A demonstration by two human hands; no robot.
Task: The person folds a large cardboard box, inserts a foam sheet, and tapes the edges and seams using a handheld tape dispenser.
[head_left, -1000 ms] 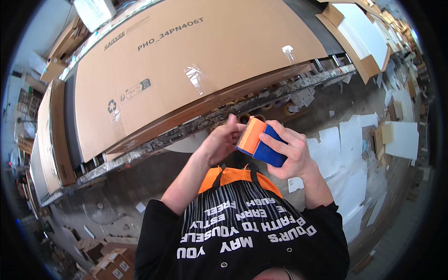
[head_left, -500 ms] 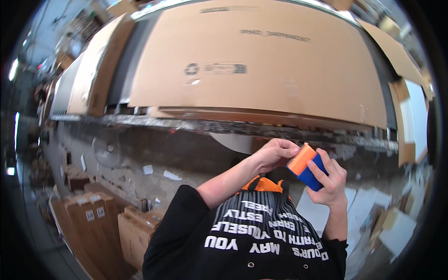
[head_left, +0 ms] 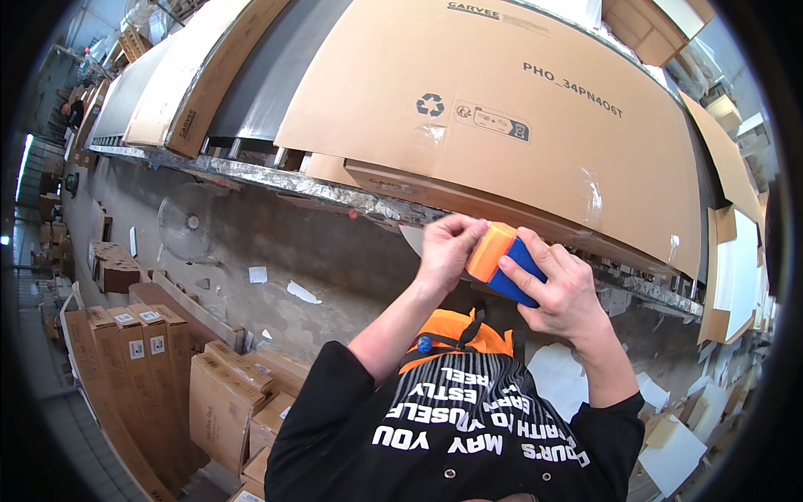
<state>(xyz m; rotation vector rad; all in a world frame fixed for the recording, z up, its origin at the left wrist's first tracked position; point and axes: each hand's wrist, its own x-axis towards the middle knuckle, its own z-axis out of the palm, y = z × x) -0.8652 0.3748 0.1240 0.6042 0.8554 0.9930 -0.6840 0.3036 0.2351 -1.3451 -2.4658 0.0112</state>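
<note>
My right hand (head_left: 562, 291) is wrapped round a boxy orange-and-blue hand-held object (head_left: 492, 251), whose exact kind I cannot make out. Its orange side is turned to the left, and the blue part lies under my right fingers. My left hand (head_left: 452, 247) pinches at the object's orange top left corner; whatever sits between thumb and finger is too small to tell. Both hands are in front of my body, close to the near edge of a large flat brown carton (head_left: 468, 167) that lies on a roller conveyor (head_left: 251, 171).
Another carton (head_left: 196, 92) stands on the conveyor to the left. Lower left are stacked brown cartons (head_left: 222, 410) and a floor fan (head_left: 191, 222). Scraps of white paper (head_left: 303, 293) lie on the floor. At right, white panels (head_left: 673, 452) and cardboard lean together. An orange pouch (head_left: 456, 326) hangs at my waist.
The view has turned, so the conveyor and carton now slant down to the right. Both hands and the orange-and-blue object appear further left and higher, with the grip much the same.
</note>
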